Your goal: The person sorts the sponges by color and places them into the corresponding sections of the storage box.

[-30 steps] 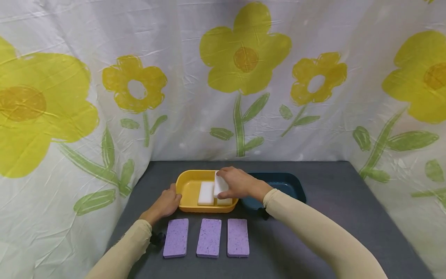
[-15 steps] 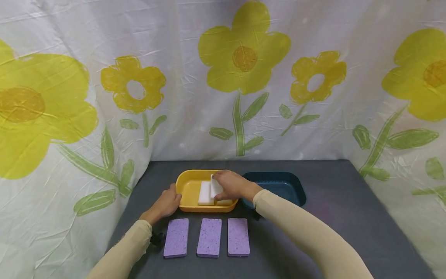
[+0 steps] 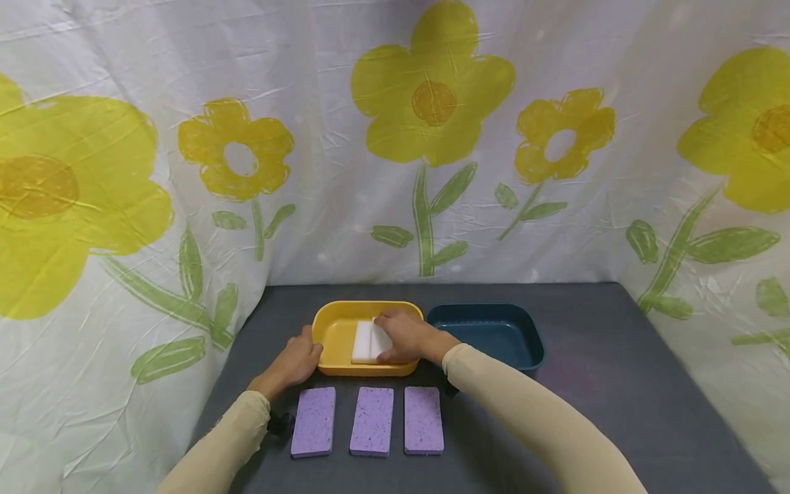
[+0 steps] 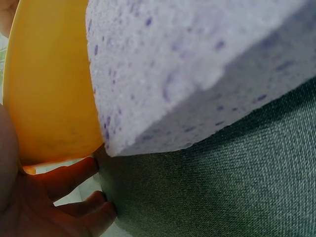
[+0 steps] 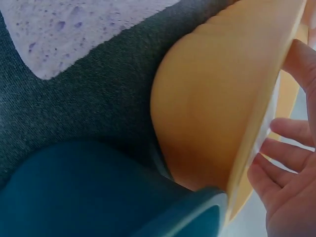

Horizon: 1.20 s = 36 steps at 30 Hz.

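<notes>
In the head view, my right hand (image 3: 407, 335) is inside the yellow tray (image 3: 333, 322), holding a white sponge (image 3: 379, 341) between thumb and fingers. Another white sponge (image 3: 361, 342) lies flat just to its left. What is under and to the right of the right hand is hidden. At the tray's near left corner, my left hand (image 3: 297, 357) holds the side, thumb at the rim. The left wrist view shows the fingers (image 4: 74, 177) beside the tray's outer wall. From the right wrist, the right-hand fingers (image 5: 291, 148) reach over the rim onto white material.
Three speckled purple sponges lie in a row before the tray: left sponge (image 3: 313, 422), middle sponge (image 3: 372, 421), right sponge (image 3: 423, 420). A dark blue tray (image 3: 531, 343) stands close to the yellow one's right. A flower-patterned curtain (image 3: 457, 226) hangs behind the dark table (image 3: 592, 384).
My right hand has moved slightly left and down into the yellow tray with its white sponge, which now lies lower, against the left one. The left hand stays in place.
</notes>
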Tool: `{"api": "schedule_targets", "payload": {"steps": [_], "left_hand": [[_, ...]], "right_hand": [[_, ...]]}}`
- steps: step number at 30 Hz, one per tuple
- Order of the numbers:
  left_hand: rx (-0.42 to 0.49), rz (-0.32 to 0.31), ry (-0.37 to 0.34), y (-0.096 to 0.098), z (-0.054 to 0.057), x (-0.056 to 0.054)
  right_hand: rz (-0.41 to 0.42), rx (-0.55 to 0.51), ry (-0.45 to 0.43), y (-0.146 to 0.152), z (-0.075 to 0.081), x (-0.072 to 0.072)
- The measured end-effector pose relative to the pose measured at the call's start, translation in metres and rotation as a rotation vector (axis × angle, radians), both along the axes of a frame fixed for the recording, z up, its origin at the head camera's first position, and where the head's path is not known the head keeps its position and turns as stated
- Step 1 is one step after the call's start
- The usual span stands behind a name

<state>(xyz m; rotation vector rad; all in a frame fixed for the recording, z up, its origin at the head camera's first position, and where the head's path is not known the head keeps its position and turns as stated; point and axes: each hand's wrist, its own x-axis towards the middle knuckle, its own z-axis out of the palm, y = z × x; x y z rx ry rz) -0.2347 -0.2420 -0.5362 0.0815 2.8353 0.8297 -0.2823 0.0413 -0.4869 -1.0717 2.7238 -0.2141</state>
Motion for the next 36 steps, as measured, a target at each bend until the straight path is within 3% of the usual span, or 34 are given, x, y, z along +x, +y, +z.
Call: {"api": "schedule_targets", "payload": {"steps": [6, 12, 23, 31, 36], "left_hand": [[0.007, -0.002, 0.016, 0.000, 0.000, 0.000], [0.015, -0.003, 0.012, 0.000, 0.001, 0.002], [0.020, 0.002, 0.015, 0.000, 0.000, 0.002], [0.016, 0.001, 0.022, -0.001, -0.002, 0.001], [0.028, -0.005, 0.025, -0.002, -0.003, 0.001]], "right_hand": [[0.006, -0.018, 0.002, 0.002, -0.005, 0.000], [0.015, -0.110, 0.022, 0.010, 0.000, -0.001], [-0.008, -0.226, 0.129, 0.058, 0.016, -0.005], [-0.160, -0.221, 0.195, 0.114, 0.027, -0.003], [-0.263, -0.272, 0.244, 0.154, 0.030, 0.002]]}}
